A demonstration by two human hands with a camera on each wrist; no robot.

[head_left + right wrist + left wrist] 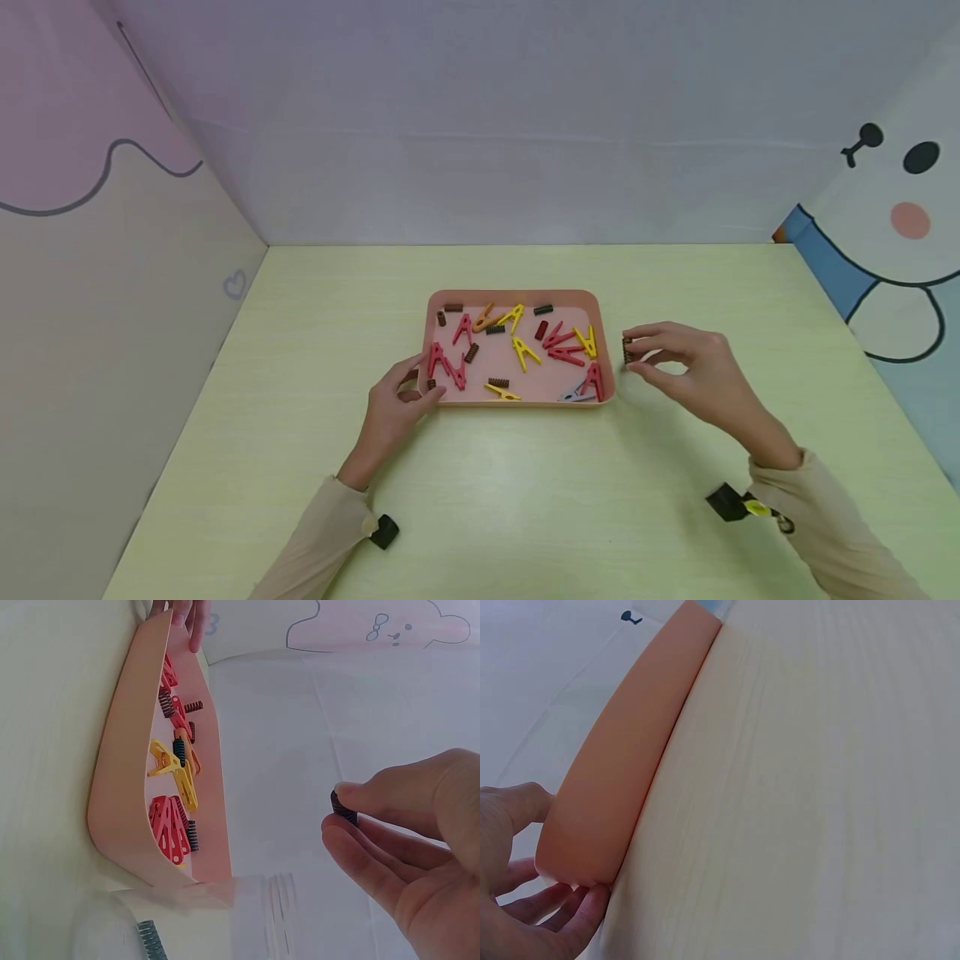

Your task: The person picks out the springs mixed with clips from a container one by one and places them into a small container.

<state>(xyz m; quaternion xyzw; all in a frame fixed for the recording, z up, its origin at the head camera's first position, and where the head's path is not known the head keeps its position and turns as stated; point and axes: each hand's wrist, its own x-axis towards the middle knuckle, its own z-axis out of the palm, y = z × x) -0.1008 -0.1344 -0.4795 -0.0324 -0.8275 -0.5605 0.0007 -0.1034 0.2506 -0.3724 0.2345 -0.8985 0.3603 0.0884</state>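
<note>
While my left hand [396,408] grips the tray [525,405] at its left end, my right hand [693,367] pinches a dark spring [627,352] just outside the tray's right wall; clips [521,347] lie inside.

The tray [517,297] is showing plain salmon pink. Clips [166,817] are displaying red, yellow, orange and grey-blue, while coil springs [472,353] are looking brown and blackish green. The bench [517,500] is bearing pale yellow-green wood grain.
</note>
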